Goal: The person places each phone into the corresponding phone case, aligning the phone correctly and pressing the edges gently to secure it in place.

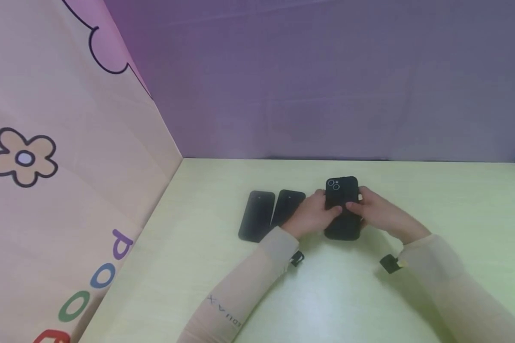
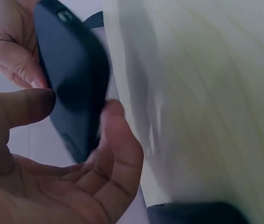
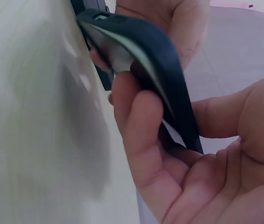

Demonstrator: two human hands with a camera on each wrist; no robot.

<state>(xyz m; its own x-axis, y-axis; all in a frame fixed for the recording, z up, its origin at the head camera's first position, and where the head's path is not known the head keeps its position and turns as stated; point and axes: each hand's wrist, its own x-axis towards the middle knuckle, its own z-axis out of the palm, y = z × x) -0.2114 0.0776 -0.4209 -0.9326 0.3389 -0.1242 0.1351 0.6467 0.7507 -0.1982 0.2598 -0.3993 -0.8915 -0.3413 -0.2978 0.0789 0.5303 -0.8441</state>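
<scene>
Both hands hold a black phone (image 1: 342,221) by its sides, close over the table, with its two-lens back facing up in the head view. My left hand (image 1: 310,215) grips the left edge, thumb on the back and fingers curled underneath. From the other side my right hand (image 1: 379,214) grips it, its thumb also pressed on the back. In the right wrist view the phone (image 3: 157,51) shows a thick dark rim around a paler, shiny underside, which the right fingers (image 3: 143,126) partly cover. The left wrist view shows its dark back (image 2: 71,74) tilted.
Two more black phones lie side by side left of the hands: the outer phone (image 1: 256,216) and the inner phone (image 1: 286,206), partly hidden by the left hand. The pale table (image 1: 334,295) meets a purple backdrop (image 1: 326,85) behind and a printed panel (image 1: 81,157) at the left.
</scene>
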